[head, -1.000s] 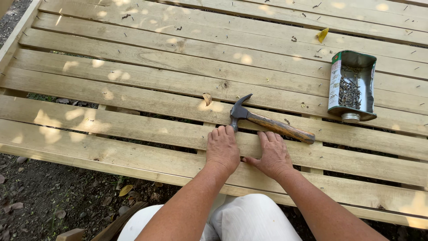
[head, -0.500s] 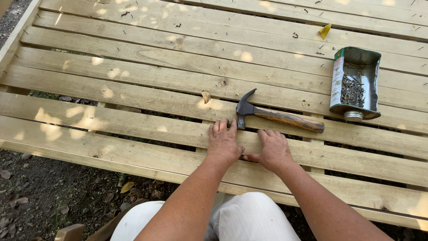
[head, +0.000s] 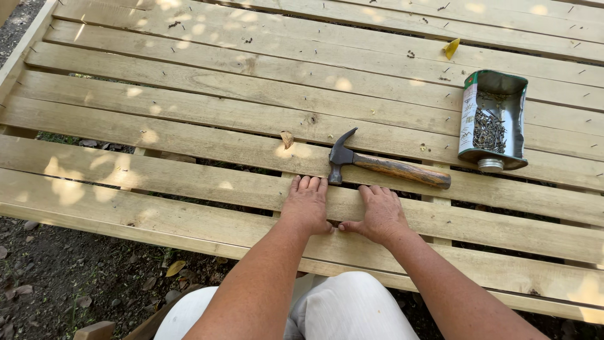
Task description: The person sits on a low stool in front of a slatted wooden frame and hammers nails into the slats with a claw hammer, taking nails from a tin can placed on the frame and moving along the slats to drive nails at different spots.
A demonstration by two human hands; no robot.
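From the head view, my left hand (head: 306,204) lies flat and spread, palm down on a pale wooden plank (head: 189,189), holding nothing. My right hand (head: 379,213) rests flat beside it on the same plank, fingers open, thumb tip nearly meeting the left. Just beyond my fingertips lies a claw hammer (head: 384,167) with a dark steel head and worn, streaked wooden handle. Farther right sits a cut-open green tin (head: 494,119) holding dark nails. The planks are rough-grained, knotted, with gaps between. Compared with half a second ago, my hands have barely shifted; the hammer has not moved.
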